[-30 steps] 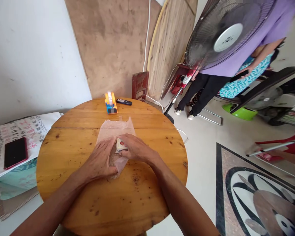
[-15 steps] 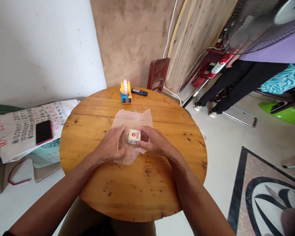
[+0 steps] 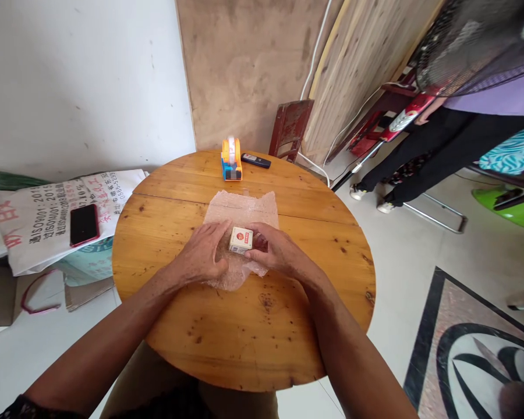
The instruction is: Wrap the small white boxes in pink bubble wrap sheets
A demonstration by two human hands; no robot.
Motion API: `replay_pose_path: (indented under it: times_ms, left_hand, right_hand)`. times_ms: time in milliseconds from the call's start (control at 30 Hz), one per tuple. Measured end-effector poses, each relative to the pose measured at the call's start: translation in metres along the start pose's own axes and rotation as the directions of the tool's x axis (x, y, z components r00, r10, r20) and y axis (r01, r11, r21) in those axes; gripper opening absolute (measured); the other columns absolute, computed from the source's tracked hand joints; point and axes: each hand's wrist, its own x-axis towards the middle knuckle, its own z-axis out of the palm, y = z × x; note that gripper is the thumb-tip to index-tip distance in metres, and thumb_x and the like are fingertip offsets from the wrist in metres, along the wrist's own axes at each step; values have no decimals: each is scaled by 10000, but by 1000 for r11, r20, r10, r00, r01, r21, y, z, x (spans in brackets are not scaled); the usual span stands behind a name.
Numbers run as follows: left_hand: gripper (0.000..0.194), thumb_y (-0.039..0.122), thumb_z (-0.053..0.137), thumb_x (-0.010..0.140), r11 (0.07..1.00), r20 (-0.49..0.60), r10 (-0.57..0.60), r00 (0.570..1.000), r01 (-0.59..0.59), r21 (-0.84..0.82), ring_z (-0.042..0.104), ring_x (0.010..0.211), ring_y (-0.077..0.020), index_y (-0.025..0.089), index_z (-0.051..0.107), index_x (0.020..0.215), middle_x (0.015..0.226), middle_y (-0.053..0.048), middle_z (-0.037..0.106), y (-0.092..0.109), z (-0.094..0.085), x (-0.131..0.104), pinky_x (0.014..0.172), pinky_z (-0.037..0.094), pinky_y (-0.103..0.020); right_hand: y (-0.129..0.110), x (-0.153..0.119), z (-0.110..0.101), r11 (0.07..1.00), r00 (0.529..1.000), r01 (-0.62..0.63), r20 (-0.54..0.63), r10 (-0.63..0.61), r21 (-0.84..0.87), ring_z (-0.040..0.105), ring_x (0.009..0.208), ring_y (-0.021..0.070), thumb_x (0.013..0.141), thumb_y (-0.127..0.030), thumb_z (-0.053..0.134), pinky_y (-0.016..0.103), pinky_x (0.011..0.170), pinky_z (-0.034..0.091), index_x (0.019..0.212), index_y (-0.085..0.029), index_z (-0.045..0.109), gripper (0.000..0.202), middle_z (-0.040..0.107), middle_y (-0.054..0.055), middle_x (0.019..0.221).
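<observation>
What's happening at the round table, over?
Right hand curved at right side of small box. Left hand open, apart from box. Box sits on plastic wrap. Tape dispenser beyond wrap, out of the way.

1 head-worn camera looks forward and steeply down from above the near side of the round wooden table (image 3: 253, 343) — close enough that the forearms (image 3: 113, 331) rise from the frame's bottom, with left hand (image 3: 201, 254) and right hand (image 3: 274, 247) near its centre. The wide view reaches the white wall (image 3: 91, 87) beyond and, rightward, the floor (image 3: 397, 256) and a cropped pedestal fan (image 3: 475, 46).
</observation>
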Motion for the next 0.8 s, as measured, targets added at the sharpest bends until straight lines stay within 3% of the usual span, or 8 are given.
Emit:
replay_pose_path:
  times_ms: [300,467,533,633,733,800]
  left_hand:
    - [706,219,525,817,971,-79,14,997,-32,-236,400,1398,-303,135,319,1488,1508,-180,427,1,3,0,1141,350,-507]
    - [666,292,542,874,953,-79,28,997,-50,-300,414,1390,-297,173,329,1493,1505,-162,440,2,5,2,1143,347,-502]
    - [618,294,529,886,954,-92,27,995,-53,-294,447,1361,-290,175,371,1472,1473,-158,477,2,6,3,1132,363,-488]
    - [515,279,519,889,959,-104,48,993,-75,-273,516,1280,-285,172,480,1391,1381,-152,561,2,5,6,1091,404,-471]
    - [450,260,529,882,961,-107,67,992,-93,-260,550,1225,-283,178,541,1324,1313,-142,606,3,3,7,1061,424,-463]
    - [439,244,540,877,959,-118,77,990,-106,-264,558,1209,-280,178,550,1311,1294,-141,615,2,3,7,1049,430,-454]
  right_hand:
    - [-3,-2,-5,1000,1000,-16,10,16,-8,638,834,176,784,-258,685,289,719,472,1242,-194,561,479,692,58,1048]
    - [-14,-9,-17,999,998,-35,-59,33,-39,581,715,146,793,-294,680,257,643,429,941,-196,596,196,652,0,817]
    - [-23,-14,-25,1000,1000,7,13,-6,-17,568,700,139,831,-324,650,254,650,424,843,-200,599,135,634,-13,765]
    - [-37,-23,-28,993,973,119,198,-116,-5,587,763,154,832,-380,672,266,697,437,850,-209,637,175,648,-3,822]
    - [-48,-32,-17,951,934,243,311,-176,-193,588,855,202,735,-356,769,316,763,438,914,-214,656,255,652,36,957]
    - [-51,-34,-6,890,931,283,324,-167,-357,572,862,221,747,-281,739,356,792,421,901,-194,654,196,644,65,973]
